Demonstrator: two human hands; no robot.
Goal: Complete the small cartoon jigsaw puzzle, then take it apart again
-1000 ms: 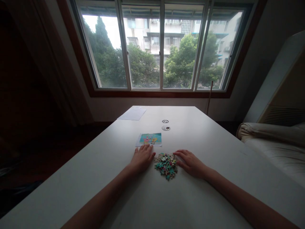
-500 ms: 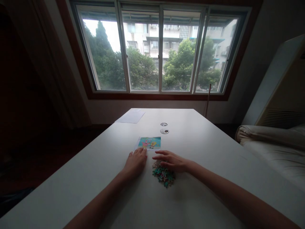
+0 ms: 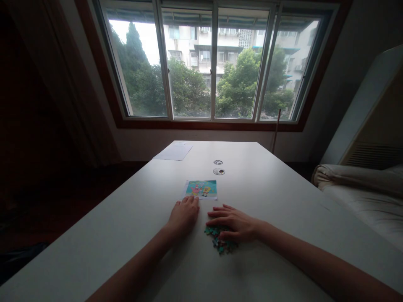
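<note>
A small heap of colourful puzzle pieces (image 3: 221,244) lies on the white table (image 3: 270,201) in front of me. My right hand (image 3: 234,224) rests flat on top of the heap, fingers stretched out toward the left, and hides most of it. My left hand (image 3: 184,214) lies palm down on the table just left of the heap, fingers together and pointing away from me. A small printed picture card (image 3: 201,188) with a blue cartoon scene lies just beyond both hands.
Two small round discs (image 3: 218,171) sit further up the table's middle. A white sheet of paper (image 3: 174,152) lies at the far left corner. A wide window fills the far wall. A pale sofa (image 3: 362,188) stands to the right of the table.
My right hand moved from the right side of the heap onto its top and now covers most of the pieces. My left hand shifted slightly away from the heap.
</note>
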